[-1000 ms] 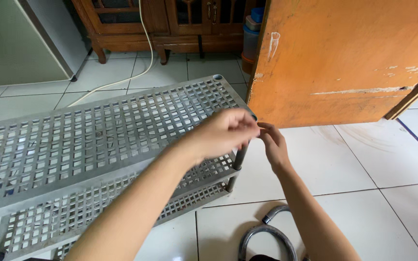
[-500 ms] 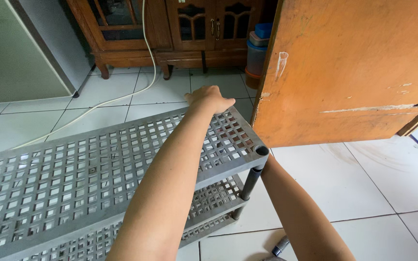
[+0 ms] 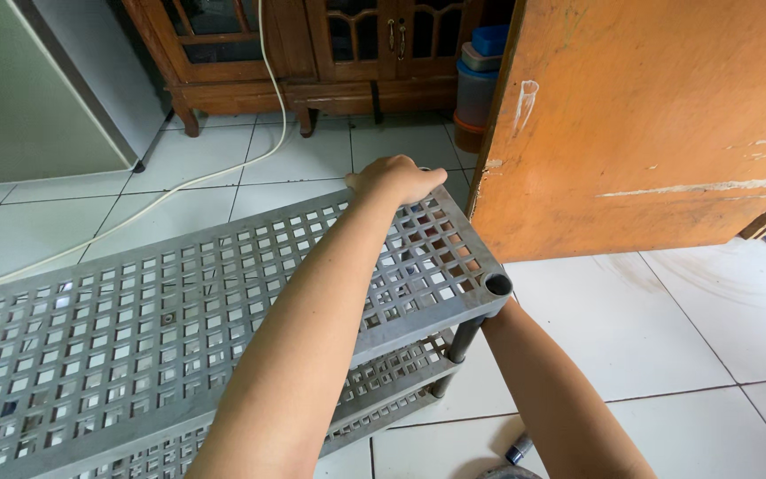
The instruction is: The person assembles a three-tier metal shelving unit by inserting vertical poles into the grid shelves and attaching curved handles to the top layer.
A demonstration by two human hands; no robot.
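Observation:
A grey plastic lattice rack lies low on the white tiled floor, its top shelf slanting toward me. My left hand rests on the far right corner of that shelf, fingers curled over its edge. My right forearm runs in from the bottom right and passes under the top shelf beside the near corner socket and its dark post. The hand itself is hidden beneath the lattice. A lower shelf shows under the top one.
An orange wooden door panel stands close on the right. A brown wooden cabinet and stacked plastic containers are behind. A white cable crosses the tiles, a pale appliance stands left, and a small dark tube piece lies near my right arm.
My left hand moved from the near right corner to the far corner of the top shelf. My right hand slipped under the shelf out of sight, and the view came closer.

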